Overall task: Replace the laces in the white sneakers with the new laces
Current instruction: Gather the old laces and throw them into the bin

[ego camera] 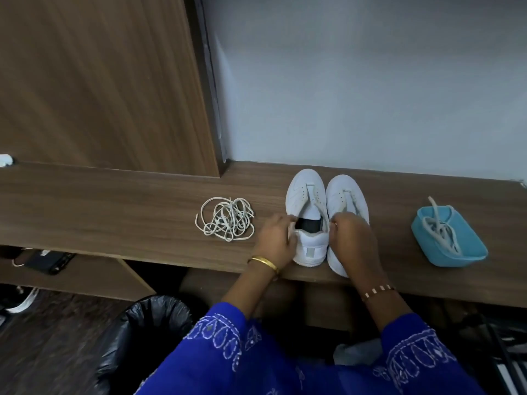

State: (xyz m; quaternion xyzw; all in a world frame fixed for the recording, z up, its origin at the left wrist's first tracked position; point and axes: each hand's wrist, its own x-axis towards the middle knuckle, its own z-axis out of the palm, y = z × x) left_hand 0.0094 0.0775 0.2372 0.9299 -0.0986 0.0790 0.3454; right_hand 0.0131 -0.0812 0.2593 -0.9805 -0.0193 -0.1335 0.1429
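Two white sneakers stand side by side on the wooden desk (114, 201), toes toward the wall. My left hand (276, 238) grips the left side of the left sneaker (306, 195) at its collar. My right hand (353, 240) holds that sneaker's right collar edge and covers the rear of the right sneaker (346, 195). Neither sneaker shows laces in its eyelets. A loose tangle of off-white laces (225, 218) lies on the desk to the left. A blue bowl (467, 252) at the right holds more white laces (440, 232).
A grey wall runs behind the desk, and a wooden panel (99, 81) rises at the back left. Below the desk's front edge stand a bin with a black liner (151, 323) and a lower shelf with a dark object (48, 260).
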